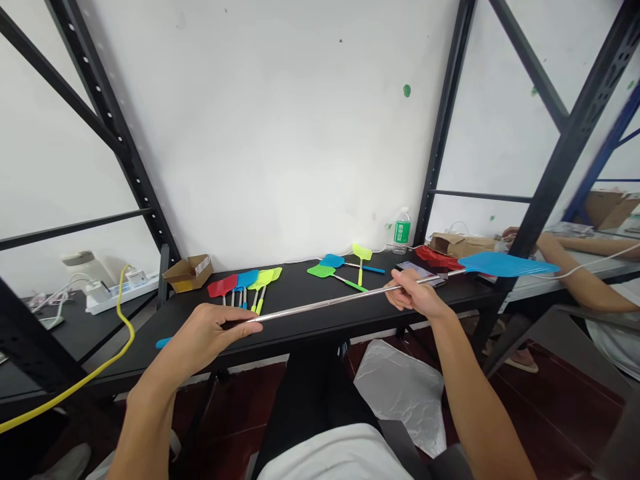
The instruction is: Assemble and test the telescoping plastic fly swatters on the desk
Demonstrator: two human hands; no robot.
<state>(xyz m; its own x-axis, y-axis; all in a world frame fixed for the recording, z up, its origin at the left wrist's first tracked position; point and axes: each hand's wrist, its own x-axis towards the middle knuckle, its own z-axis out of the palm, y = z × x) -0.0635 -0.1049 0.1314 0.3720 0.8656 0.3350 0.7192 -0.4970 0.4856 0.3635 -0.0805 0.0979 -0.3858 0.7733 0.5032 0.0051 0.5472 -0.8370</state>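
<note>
Near the worktop's front edge, our left hand and right hand pinch a blue fly swatter, paddle beyond the right.

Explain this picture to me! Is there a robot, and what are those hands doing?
No robot here, just a person. There is one picture, taken by a camera worn on that person's head, looking forward and down. The left hand and right hand both hold a blue swatter with a long metal rod. The left grip is toward the handle end, the right grip nearer the flat end. On the black table lie more swatters: a colourful row on the left and three near the middle. A cardboard box and a bottle with a green label are there too.
</note>
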